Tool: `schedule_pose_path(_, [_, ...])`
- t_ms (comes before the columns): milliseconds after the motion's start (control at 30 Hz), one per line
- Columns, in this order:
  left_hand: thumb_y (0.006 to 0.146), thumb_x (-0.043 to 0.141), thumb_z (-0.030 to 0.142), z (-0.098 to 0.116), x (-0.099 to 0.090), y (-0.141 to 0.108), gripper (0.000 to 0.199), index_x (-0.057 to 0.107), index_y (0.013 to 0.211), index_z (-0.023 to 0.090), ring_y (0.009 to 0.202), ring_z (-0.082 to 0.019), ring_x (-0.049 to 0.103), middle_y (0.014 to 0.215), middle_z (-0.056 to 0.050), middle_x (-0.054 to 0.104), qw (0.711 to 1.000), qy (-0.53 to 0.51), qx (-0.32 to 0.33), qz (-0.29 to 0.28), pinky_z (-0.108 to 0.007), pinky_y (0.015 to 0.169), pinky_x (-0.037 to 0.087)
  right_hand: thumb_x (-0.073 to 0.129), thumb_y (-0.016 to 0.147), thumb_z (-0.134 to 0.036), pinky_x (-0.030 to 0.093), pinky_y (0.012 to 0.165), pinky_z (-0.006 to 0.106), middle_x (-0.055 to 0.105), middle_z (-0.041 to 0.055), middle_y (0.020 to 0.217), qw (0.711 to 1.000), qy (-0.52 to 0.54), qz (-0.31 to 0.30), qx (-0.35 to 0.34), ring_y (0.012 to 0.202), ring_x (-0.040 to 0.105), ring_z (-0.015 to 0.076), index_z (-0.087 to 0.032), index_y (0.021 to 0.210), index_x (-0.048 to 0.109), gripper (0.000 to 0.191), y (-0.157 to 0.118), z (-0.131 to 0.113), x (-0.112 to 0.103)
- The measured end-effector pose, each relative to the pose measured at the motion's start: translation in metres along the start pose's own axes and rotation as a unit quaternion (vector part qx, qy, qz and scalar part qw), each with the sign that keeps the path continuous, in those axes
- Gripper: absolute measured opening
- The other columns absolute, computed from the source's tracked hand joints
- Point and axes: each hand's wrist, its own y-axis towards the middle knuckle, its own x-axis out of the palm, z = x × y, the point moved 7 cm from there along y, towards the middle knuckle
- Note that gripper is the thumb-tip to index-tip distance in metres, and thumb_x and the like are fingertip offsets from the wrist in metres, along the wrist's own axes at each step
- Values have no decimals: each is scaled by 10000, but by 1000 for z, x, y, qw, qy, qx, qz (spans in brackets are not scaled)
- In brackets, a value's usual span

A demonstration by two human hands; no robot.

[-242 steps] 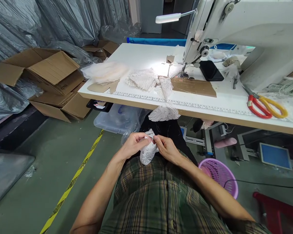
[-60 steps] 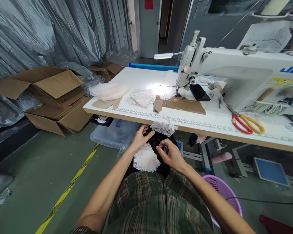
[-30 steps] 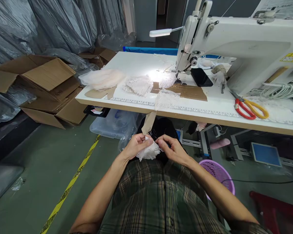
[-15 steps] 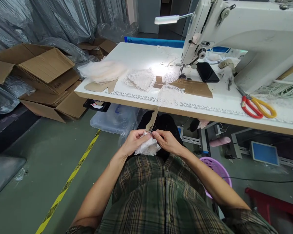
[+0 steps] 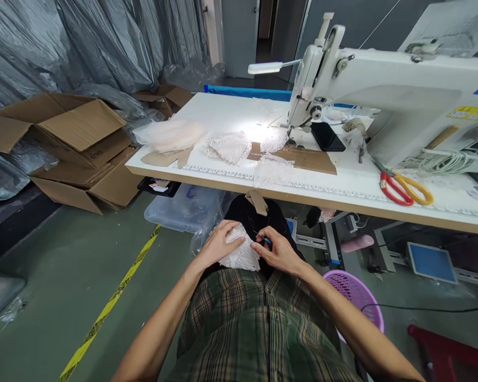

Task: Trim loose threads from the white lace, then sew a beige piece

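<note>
On my lap lies a piece of white lace (image 5: 242, 255), spread fairly flat. My left hand (image 5: 219, 245) grips its left side, thumb on top and the fingers along the upper edge. My right hand (image 5: 278, 249) is at the lace's right edge and holds small blue-handled thread snips (image 5: 266, 240); most of the tool is hidden by the fingers. Its thin dark tip points up and left, above the lace. A beige fabric strip (image 5: 257, 202) hangs by the table's front edge over my dark trousers, apart from both hands.
A white sewing machine (image 5: 382, 85) stands on the table (image 5: 223, 179). Lace pieces (image 5: 228, 147), a black phone (image 5: 327, 137) and red-and-yellow scissors (image 5: 405, 188) lie there. A purple basket (image 5: 356, 289) stands at my right, cardboard boxes (image 5: 79, 124) at the left.
The lace, bunched between both hands before, now lies flatter under my left hand. Blue snips now show in my right hand. The beige strip is away from my fingers. The view has tilted up.
</note>
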Motion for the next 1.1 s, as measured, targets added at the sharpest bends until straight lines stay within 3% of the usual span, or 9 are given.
schedule_pose_path(67, [644, 783, 428, 5, -7, 15, 608, 602, 1173, 187, 1165, -281, 548, 1261, -124, 579, 999, 11, 28, 40, -407, 987, 428, 547, 864, -437, 380, 569, 240, 550, -7, 754, 999, -12, 40, -12, 605, 440, 111, -194, 830, 546, 246, 4, -5, -16])
schedule_pose_path(167, [636, 794, 455, 22, -7, 43, 748, 503, 1257, 157, 1248, -278, 497, 1336, -171, 524, 990, -99, 38, 89, -406, 1047, 382, 485, 895, -421, 370, 550, 236, 517, -15, 663, 996, 6, 85, -24, 612, 441, 123, -194, 781, 539, 260, 13, -14, -36])
schedule_pose_path(267, [662, 776, 484, 41, 7, 66, 690, 518, 1200, 139, 1156, -246, 576, 1224, -167, 614, 962, -252, 33, 98, -370, 1007, 423, 457, 910, -411, 381, 560, 237, 529, -4, 669, 992, 30, 117, -31, 633, 457, 130, -190, 760, 537, 280, 17, -22, -47])
schedule_pose_path(367, [645, 802, 450, 46, 22, 73, 575, 596, 1082, 139, 951, -208, 660, 1027, -114, 700, 941, -328, -10, 79, -319, 857, 502, 451, 917, -423, 399, 591, 246, 559, 5, 691, 991, 43, 126, -31, 653, 481, 136, -187, 761, 548, 299, 17, -24, -53])
schedule_pose_path(467, [628, 820, 413, 40, 24, 59, 509, 646, 1024, 145, 785, -174, 662, 896, -70, 714, 948, -312, -49, 41, -275, 710, 512, 424, 932, -465, 400, 590, 248, 586, 10, 728, 993, 59, 94, -26, 647, 501, 133, -182, 798, 578, 349, 16, -20, -52])
schedule_pose_path(667, [707, 757, 407, 38, 7, 8, 324, 726, 934, 177, 746, -174, 634, 797, -50, 703, 986, -158, -44, -41, -239, 613, 480, 241, 976, -538, 374, 560, 252, 558, 9, 668, 998, 53, 23, -10, 601, 500, 133, -166, 853, 628, 551, 23, -13, -36])
schedule_pose_path(867, [736, 726, 418, 32, 0, -13, 281, 718, 848, 161, 599, -125, 570, 698, -23, 667, 977, -187, -100, -21, -204, 516, 424, 288, 972, -528, 304, 518, 240, 491, -28, 551, 998, -1, -45, -40, 498, 436, 118, -173, 823, 637, 519, 27, -26, -10])
schedule_pose_path(1100, [695, 761, 401, 27, 1, -13, 280, 714, 819, 155, 555, -113, 543, 654, -13, 656, 969, -211, -126, -24, -194, 483, 405, 299, 982, -472, 272, 545, 247, 529, -8, 584, 994, -83, -35, -68, 527, 458, 128, -192, 736, 577, 466, 32, -34, -5])
